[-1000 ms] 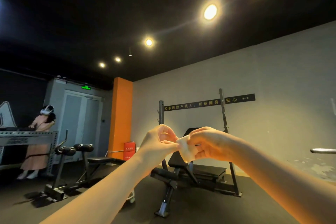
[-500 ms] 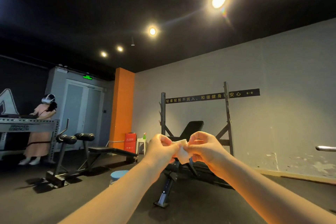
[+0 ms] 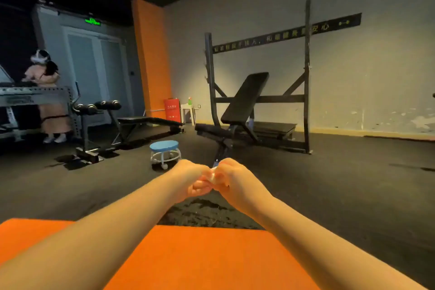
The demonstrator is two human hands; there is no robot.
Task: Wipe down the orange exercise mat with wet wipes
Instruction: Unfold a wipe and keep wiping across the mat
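Hands meet out in front of us, seen past the mat's far edge: our left hand [image 3: 188, 181] and right hand [image 3: 237, 182] both curl their fingers and pinch a small white wet wipe [image 3: 213, 176] between them. The wipe is bunched, so we cannot tell its long axis. The orange exercise mat [image 3: 200, 261] lies under our forearms on the dark floor [image 3: 341, 183], its far edge running left to right and its length running out of view.

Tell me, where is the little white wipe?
In the head view, near the middle, the white wipe is pinched between the left hand and the right hand, above the dark floor just past the far edge of the orange mat.
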